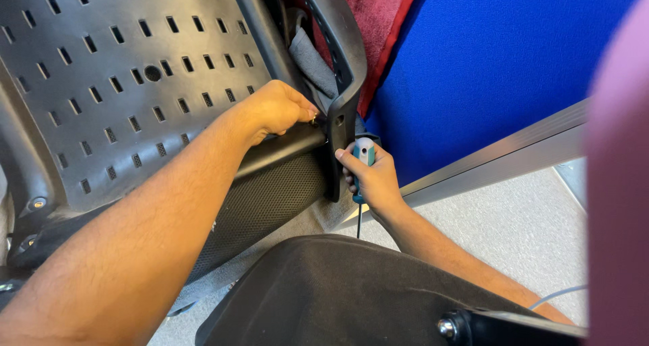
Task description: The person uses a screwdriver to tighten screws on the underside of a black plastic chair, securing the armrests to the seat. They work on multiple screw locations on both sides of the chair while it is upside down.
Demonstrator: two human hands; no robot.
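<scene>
Right hand (374, 181), at frame centre, wraps closed around a teal-and-white screwdriver (364, 155) set against the black chair armrest bracket (340, 96). Left hand (276, 107), just left of it, pinches a small fastener (314, 119) at the bracket's inner face, fingers curled. Perforated black seat underside (115, 82) fills the upper left; blue partition panel (500, 55) with aluminium edge occupies the upper right; pale speckled floor (500, 224) lies below.
</scene>
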